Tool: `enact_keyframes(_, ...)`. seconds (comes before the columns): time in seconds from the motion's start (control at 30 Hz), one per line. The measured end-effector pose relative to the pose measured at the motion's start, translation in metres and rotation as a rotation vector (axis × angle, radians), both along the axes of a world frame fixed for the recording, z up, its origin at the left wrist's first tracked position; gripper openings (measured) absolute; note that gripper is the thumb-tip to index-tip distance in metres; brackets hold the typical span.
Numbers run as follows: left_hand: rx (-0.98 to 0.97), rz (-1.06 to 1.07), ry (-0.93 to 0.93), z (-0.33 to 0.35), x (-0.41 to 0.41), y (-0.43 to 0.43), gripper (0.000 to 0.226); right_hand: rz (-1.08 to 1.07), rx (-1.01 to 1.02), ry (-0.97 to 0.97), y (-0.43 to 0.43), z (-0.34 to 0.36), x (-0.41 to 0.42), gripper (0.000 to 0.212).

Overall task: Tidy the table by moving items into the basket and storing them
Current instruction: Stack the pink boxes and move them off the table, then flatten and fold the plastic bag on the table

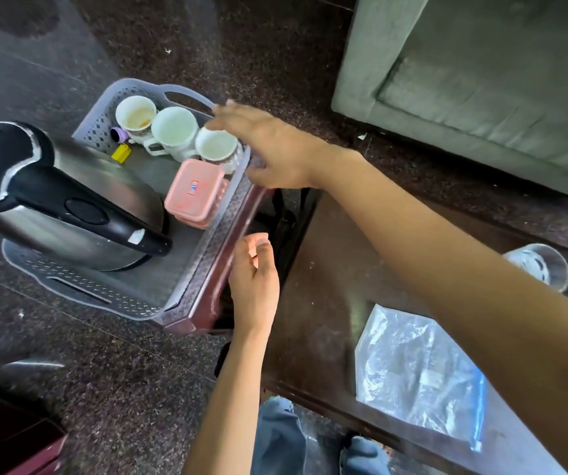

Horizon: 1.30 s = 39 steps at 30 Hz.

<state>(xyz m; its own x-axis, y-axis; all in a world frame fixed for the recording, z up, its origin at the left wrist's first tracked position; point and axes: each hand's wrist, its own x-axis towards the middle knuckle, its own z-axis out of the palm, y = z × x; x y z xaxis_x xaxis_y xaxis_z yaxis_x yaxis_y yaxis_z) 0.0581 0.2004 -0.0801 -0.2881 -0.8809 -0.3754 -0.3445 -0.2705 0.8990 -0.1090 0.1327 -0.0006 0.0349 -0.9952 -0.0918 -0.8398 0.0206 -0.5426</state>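
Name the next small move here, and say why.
Probably move the right hand to the glass: it hangs open and empty over the basket, which already holds the kettle and mugs, while the glass and plastic bag sit on the table.

basket far end: three mugs | near end: kettle | between: pink box

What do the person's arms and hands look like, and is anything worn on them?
Both arms are bare as far as the picture shows: no sleeve on the left arm or the right arm. The left hand and the right hand show no glove, watch or bracelet. The right hand is partly blurred.
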Motion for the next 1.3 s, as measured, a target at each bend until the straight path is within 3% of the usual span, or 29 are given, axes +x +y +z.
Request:
enact_keyframes(0.23,0.014,-0.155,-0.034,-0.020,-0.020,0.070,0.018,-0.555,-0.237,-0.170,0.144,-0.055,-0.006,0.058)
enact_keyframes(0.43,-0.091,-0.389,-0.171,-0.047,-0.017,0.136,0.018,-0.877,-0.169,-0.056,0.278,-0.127,0.035,0.051)
enact_keyframes(0.6,-0.431,-0.645,-0.295,-0.067,-0.003,0.185,0.028,-0.976,-0.038,-0.005,0.354,-0.167,0.078,0.051)
enact_keyframes(0.8,-0.768,-1.022,-0.520,-0.109,0.006,0.216,0.053,-0.880,0.098,0.082,0.375,-0.197,0.107,0.052)
enact_keyframes(0.97,-0.806,-1.119,-0.681,-0.138,0.009,0.216,0.058,-0.883,0.226,0.151,0.381,-0.221,0.109,0.056)
enact_keyframes(1.3,-0.817,-1.075,-0.687,-0.147,0.015,0.216,0.059,-1.155,0.271,0.202,0.427,-0.225,0.083,0.061)
